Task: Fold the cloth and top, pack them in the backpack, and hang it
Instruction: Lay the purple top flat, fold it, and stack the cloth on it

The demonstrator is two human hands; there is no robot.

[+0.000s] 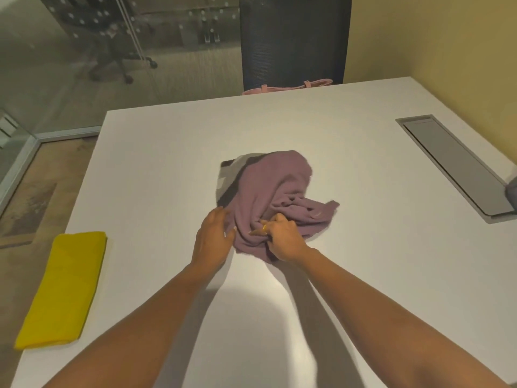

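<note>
The mauve top [274,186] lies crumpled on the table [167,152] at your fingertips. Your right hand [282,239] grips a fold of it in curled fingers. Your left hand [214,236], fingers relaxed, touches its edge. The folded yellow cloth [64,287] lies well left of your left hand.

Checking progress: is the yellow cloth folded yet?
Folded: the yellow cloth lies as a neat flat rectangle, apart from the purple top.
</note>
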